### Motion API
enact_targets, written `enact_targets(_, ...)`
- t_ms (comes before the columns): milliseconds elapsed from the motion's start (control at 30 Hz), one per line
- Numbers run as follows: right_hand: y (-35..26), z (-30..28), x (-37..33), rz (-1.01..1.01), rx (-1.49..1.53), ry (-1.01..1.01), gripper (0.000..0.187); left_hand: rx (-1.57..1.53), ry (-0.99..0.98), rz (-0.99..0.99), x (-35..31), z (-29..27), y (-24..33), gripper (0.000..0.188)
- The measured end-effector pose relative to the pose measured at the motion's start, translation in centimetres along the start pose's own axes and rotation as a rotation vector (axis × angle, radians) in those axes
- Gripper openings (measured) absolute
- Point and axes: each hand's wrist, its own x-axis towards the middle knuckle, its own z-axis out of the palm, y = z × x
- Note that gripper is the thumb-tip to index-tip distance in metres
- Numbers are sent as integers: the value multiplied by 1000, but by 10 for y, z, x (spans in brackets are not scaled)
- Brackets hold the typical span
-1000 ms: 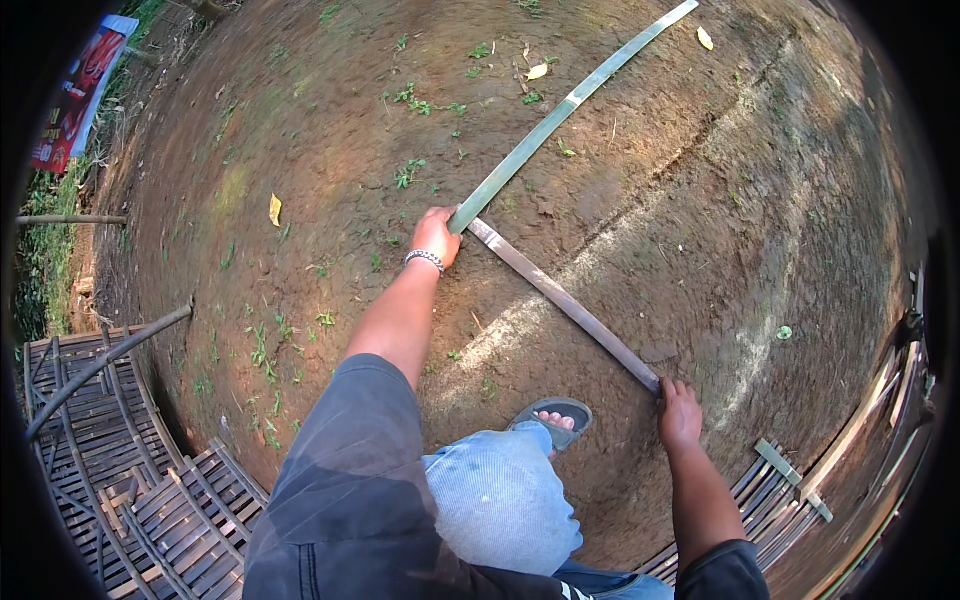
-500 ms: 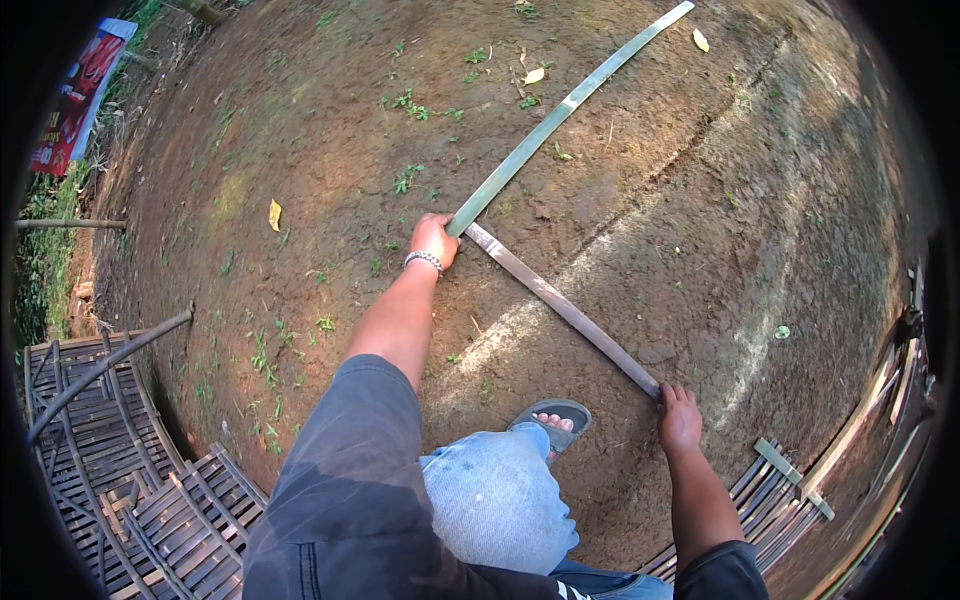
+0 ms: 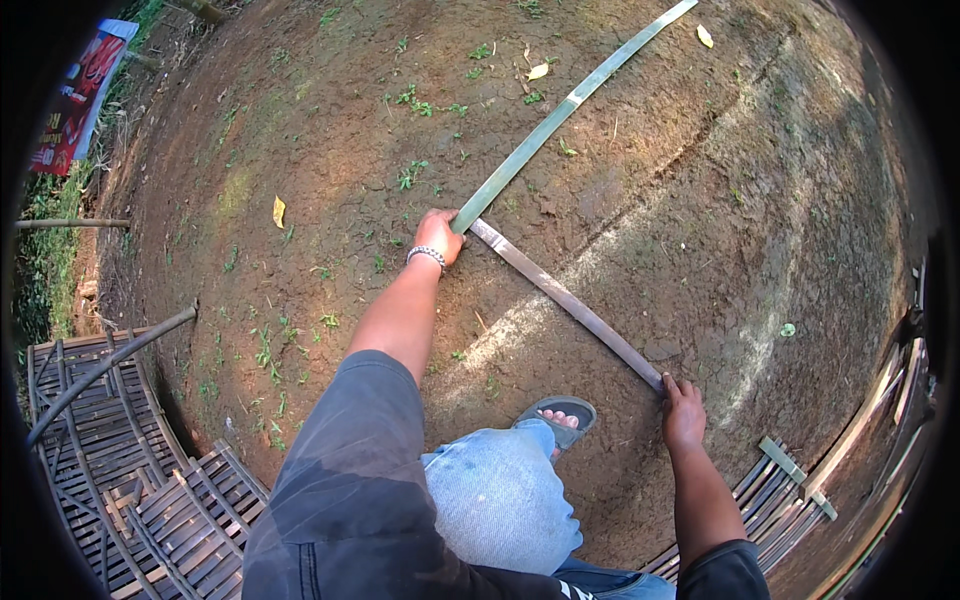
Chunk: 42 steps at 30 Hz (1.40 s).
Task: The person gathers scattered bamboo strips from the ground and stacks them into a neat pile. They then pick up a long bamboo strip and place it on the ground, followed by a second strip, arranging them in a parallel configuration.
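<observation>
My left hand (image 3: 437, 236), with a chain bracelet at its wrist, is closed around the near end of a long green bamboo strip (image 3: 530, 147). That strip slants away to the upper right over the bare soil. A brownish bamboo strip (image 3: 565, 298) meets it at an angle beside my left fingers and runs toward me on the right. My right hand (image 3: 683, 412) pinches the near end of the brownish strip. How the two strips touch at the corner is partly hidden by my left fingers.
Slatted bamboo panels (image 3: 95, 450) stand at the lower left, with a pole (image 3: 120, 370) across them. Another slatted bamboo piece (image 3: 770, 500) lies at the lower right. My sandalled foot (image 3: 560, 418) rests near the brownish strip. A red banner (image 3: 85, 95) hangs at the upper left.
Almost nothing differs. The whole scene has shifted very slightly in the picture, and both hands keep their grip on the bamboo strips.
</observation>
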Motion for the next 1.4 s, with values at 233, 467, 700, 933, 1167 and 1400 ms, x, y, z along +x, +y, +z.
enact_targets(233,-3,-1,-5,78,39,59,57,9,-73,33,-2,-4,-9,64)
enact_targets(467,2,-6,-18,125,24,50,58,-60,-149,-90,5,-4,-37,65)
enact_targets(700,8,-7,-35,161,-30,33,57,-12,-94,-99,-1,-6,2,60)
enact_targets(933,4,-8,-19,192,-6,-1,39,46,-46,-143,-2,-2,15,50)
enact_targets(1167,9,0,-10,200,-68,-38,24,51,-38,-99,1,2,8,48)
enact_targets(1400,8,3,-9,181,-73,-11,21,34,-7,-63,0,5,4,48)
